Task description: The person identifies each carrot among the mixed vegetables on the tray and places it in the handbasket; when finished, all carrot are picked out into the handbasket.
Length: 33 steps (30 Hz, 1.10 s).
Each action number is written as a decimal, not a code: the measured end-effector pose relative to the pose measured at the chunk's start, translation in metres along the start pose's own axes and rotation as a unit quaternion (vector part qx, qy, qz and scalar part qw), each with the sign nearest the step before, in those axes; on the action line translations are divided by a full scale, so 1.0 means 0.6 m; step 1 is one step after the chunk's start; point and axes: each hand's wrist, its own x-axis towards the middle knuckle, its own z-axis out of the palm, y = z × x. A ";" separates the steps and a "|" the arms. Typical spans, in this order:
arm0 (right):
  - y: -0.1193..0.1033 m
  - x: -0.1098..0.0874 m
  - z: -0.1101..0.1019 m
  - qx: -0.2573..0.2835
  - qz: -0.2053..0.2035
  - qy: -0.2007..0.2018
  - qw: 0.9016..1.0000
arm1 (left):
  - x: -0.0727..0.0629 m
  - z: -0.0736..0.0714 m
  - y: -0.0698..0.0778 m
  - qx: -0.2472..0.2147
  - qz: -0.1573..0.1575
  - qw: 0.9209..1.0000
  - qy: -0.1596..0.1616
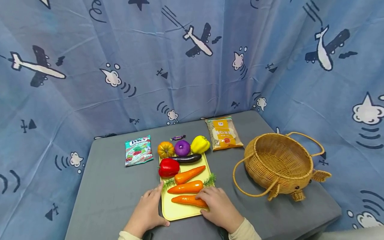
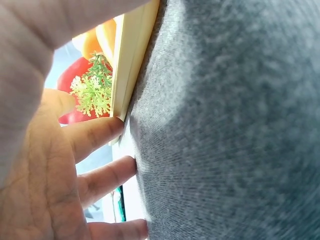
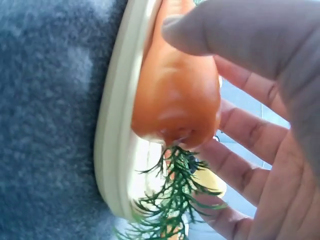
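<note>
The left hand (image 1: pixel 147 210), fingers loosely extended, touches the left edge of the yellow tray (image 1: pixel 180 212); the right hand (image 1: pixel 220 206) grasps the nearest carrot (image 1: pixel 185 200) by its thick end, toward the tray's near right corner; a wicker basket (image 1: pixel 264 171) stands by the right edge of the tabletop (image 1: pixel 111 190)

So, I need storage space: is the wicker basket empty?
Apparently empty: the head view shows only bare weave inside the basket.
</note>
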 end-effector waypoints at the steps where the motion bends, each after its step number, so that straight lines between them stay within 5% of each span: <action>1: 0.000 0.000 0.000 -0.002 0.002 -0.001 1.000 | 0.000 0.000 0.000 0.001 0.003 1.000 0.002; 17: 0.002 -0.006 0.005 -0.033 -0.005 0.025 0.999 | -0.004 -0.003 0.004 0.007 0.000 1.000 0.005; 33: 0.002 -0.031 -0.009 -0.024 -0.056 0.103 0.993 | -0.003 -0.005 0.006 0.007 -0.007 1.000 0.001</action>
